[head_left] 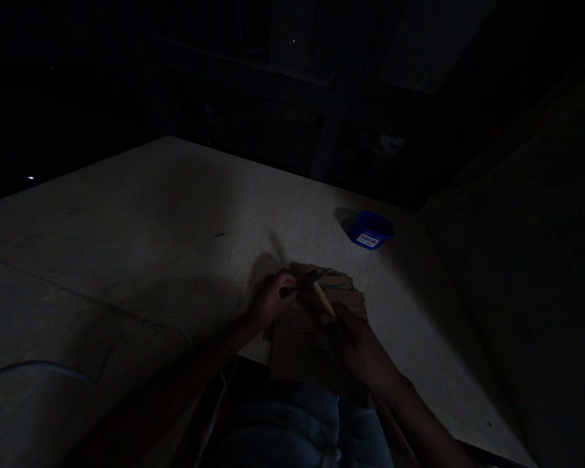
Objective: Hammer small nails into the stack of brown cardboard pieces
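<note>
The scene is very dim. A brown perforated board lies on top of other brown sheets at the near edge of a pale table. My right hand is closed round a hammer's wooden handle, with the dark head resting over the board's far end. My left hand is at the board's left far corner, fingers pinched on a small dark object I cannot make out, right beside the hammer head.
A small blue container with a white label stands on the table behind and to the right. Dark shelving fills the background. My lap in blue trousers is just below the board.
</note>
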